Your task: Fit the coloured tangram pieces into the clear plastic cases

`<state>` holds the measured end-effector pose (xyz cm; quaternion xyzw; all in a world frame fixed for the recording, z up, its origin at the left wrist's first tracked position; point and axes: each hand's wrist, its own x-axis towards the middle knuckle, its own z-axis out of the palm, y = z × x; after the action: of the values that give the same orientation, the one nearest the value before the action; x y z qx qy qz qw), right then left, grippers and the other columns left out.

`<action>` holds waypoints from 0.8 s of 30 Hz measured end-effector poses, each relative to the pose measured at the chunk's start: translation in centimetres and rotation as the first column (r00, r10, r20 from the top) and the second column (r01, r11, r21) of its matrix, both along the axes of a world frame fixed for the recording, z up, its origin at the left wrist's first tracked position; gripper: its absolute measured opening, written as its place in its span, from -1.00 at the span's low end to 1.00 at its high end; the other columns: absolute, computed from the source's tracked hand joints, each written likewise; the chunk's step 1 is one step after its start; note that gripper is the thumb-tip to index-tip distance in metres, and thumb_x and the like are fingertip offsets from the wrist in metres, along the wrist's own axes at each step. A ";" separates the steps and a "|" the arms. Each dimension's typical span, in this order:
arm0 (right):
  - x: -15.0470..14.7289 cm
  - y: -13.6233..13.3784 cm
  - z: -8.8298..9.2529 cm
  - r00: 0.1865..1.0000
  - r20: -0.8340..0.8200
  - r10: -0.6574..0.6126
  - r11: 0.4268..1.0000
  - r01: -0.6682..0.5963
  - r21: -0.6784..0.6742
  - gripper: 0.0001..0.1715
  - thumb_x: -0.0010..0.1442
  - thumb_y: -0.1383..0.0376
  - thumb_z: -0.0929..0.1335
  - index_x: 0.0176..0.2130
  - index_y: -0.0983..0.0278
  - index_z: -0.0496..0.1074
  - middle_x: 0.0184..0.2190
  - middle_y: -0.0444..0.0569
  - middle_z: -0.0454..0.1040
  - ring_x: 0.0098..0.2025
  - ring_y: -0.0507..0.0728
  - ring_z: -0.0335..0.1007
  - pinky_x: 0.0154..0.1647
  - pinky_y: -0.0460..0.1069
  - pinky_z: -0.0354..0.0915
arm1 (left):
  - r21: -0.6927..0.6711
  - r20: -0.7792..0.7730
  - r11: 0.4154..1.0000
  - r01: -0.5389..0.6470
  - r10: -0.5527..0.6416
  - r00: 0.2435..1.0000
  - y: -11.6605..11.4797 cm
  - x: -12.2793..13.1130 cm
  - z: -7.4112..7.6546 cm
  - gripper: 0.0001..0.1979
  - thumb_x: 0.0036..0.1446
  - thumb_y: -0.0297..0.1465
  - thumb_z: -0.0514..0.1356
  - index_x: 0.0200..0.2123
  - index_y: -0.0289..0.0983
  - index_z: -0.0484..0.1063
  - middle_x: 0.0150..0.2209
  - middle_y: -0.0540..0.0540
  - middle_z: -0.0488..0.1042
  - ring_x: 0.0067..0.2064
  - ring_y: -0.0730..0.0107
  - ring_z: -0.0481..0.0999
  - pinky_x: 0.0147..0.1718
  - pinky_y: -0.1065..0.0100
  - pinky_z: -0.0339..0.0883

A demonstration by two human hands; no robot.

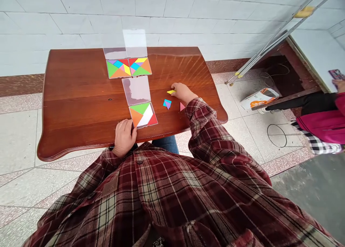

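Observation:
My right hand (pixel 183 92) pinches a yellow tangram parallelogram (pixel 170 92) above the right half of the table. Just below it lie a blue tangram piece (pixel 165 101) and a purple triangle (pixel 168 104), touching or overlapping. A pink triangle (pixel 182 106) rests near my right sleeve. My left hand (pixel 124 135) lies on the table's front edge, fingers apart, its thumb against the lower left corner of an open tangram case (pixel 136 90). Inside that case are a green triangle (pixel 141 108), an orange triangle (pixel 136 116) and a red triangle (pixel 152 120), with a bare white area between them.
Two more open tangram cases (pixel 130 67), both filled with coloured pieces, stand side by side at the back of the brown wooden table (pixel 78 96). Crutches (pixel 258 53) lean at the right beside a white and orange box (pixel 260 97). Another person (pixel 327 114) is at the far right.

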<state>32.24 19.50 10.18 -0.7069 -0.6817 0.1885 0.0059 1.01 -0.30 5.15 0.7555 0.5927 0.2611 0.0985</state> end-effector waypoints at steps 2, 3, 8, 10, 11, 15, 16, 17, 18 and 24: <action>0.1 -0.2 0.0 0.999 -0.029 -0.032 0.999 0.031 -0.015 -0.48 0.06 0.42 0.46 0.04 0.36 0.43 -0.10 0.07 0.49 -0.09 0.18 0.39 0.02 0.06 0.27 | 0.009 -0.001 1.000 0.000 0.000 1.000 0.0 0.0 -0.1 -0.59 0.28 -0.24 -0.01 0.08 -0.31 0.38 0.08 -0.35 0.48 0.15 -0.01 0.42 0.19 -0.03 0.20; 0.2 -0.4 0.1 0.998 -0.040 -0.053 0.998 0.053 -0.019 -0.48 0.06 0.40 0.46 0.04 0.37 0.42 -0.13 0.06 0.49 -0.12 0.17 0.39 0.00 0.05 0.28 | 0.011 -0.001 1.000 0.002 -0.001 1.000 0.0 0.0 -0.1 -0.59 0.28 -0.24 -0.01 0.08 -0.30 0.38 0.08 -0.34 0.48 0.15 0.00 0.42 0.19 -0.03 0.21; 0.2 -1.4 0.8 0.997 -0.035 -0.074 0.997 0.074 0.003 -0.73 0.04 0.35 0.46 -0.20 0.34 0.48 -0.29 -0.02 0.48 -0.25 0.12 0.35 -0.13 0.02 0.28 | 0.012 -0.008 1.000 0.005 -0.005 1.000 0.0 0.0 -0.1 -0.58 0.28 -0.24 -0.01 0.08 -0.32 0.38 0.07 -0.35 0.49 0.14 0.00 0.43 0.18 -0.01 0.21; -0.1 -1.9 1.3 0.994 -0.077 -0.083 0.995 0.087 0.046 -0.89 0.06 0.37 0.42 -0.31 0.32 0.46 -0.37 -0.05 0.45 -0.30 0.10 0.32 -0.18 0.01 0.26 | 0.000 -0.010 1.000 0.006 -0.006 1.000 0.0 0.0 0.0 -0.58 0.28 -0.25 -0.01 0.09 -0.33 0.38 0.08 -0.35 0.48 0.15 -0.01 0.42 0.19 -0.02 0.21; -0.4 -2.3 1.6 0.988 -0.125 -0.091 0.992 0.100 0.073 -0.95 0.08 0.38 0.40 -0.35 0.32 0.44 -0.40 -0.06 0.44 -0.33 0.09 0.31 -0.21 0.00 0.25 | -0.005 -0.010 1.000 0.007 -0.007 1.000 0.0 0.0 0.1 -0.57 0.28 -0.25 -0.01 0.09 -0.34 0.38 0.08 -0.36 0.48 0.15 -0.01 0.42 0.19 -0.02 0.21; -3.1 -4.3 2.6 0.900 -0.429 -0.083 0.987 0.135 0.092 -0.91 0.11 0.38 0.37 -0.43 0.29 0.36 -0.52 -0.15 0.36 -0.43 0.02 0.24 -0.33 -0.05 0.21 | 0.000 -0.010 1.000 0.009 -0.009 1.000 0.0 0.1 0.1 -0.57 0.27 -0.26 -0.01 0.09 -0.37 0.38 0.08 -0.37 0.49 0.15 -0.02 0.43 0.18 -0.02 0.21; -4.0 -4.9 2.7 0.858 -0.507 -0.085 0.990 0.130 0.054 -0.89 0.11 0.39 0.36 -0.44 0.28 0.34 -0.55 -0.18 0.33 -0.47 0.01 0.21 -0.36 -0.07 0.19 | 0.004 -0.008 1.000 0.009 -0.009 1.000 0.0 0.1 0.1 -0.57 0.27 -0.27 -0.01 0.08 -0.37 0.38 0.08 -0.37 0.49 0.15 -0.02 0.43 0.18 -0.02 0.21; -5.1 -5.6 2.7 0.814 -0.572 -0.100 0.993 0.120 -0.003 -0.88 0.11 0.39 0.36 -0.45 0.27 0.32 -0.58 -0.21 0.30 -0.50 -0.01 0.19 -0.40 -0.08 0.17 | 0.008 -0.006 1.000 0.010 -0.010 1.000 0.0 0.1 0.1 -0.58 0.27 -0.27 0.00 0.08 -0.36 0.39 0.07 -0.36 0.49 0.15 -0.02 0.43 0.18 -0.02 0.21; -6.1 -6.2 2.5 0.772 -0.625 -0.115 0.993 0.102 -0.057 -0.87 0.12 0.38 0.36 -0.44 0.26 0.31 -0.61 -0.24 0.27 -0.53 -0.02 0.17 -0.44 -0.09 0.15 | 0.010 -0.004 1.000 0.010 -0.010 1.000 0.0 0.1 0.1 -0.58 0.27 -0.27 0.00 0.08 -0.35 0.39 0.07 -0.36 0.49 0.14 -0.02 0.43 0.18 -0.01 0.21; -9.3 -8.0 0.2 0.696 -0.701 -0.155 0.987 0.075 -0.144 -0.85 0.07 0.42 0.37 -0.45 0.26 0.29 -0.61 -0.28 0.30 -0.57 -0.07 0.14 -0.50 -0.14 0.08 | 0.026 -0.002 0.999 0.020 -0.020 1.000 0.0 0.1 0.1 -0.59 0.28 -0.28 -0.01 0.08 -0.34 0.38 0.05 -0.34 0.50 0.12 0.01 0.44 0.17 0.00 0.22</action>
<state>22.90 11.48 10.36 -0.6205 -0.5705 0.4805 0.2423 1.09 -0.29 5.26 0.7627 0.5819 0.2671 0.0907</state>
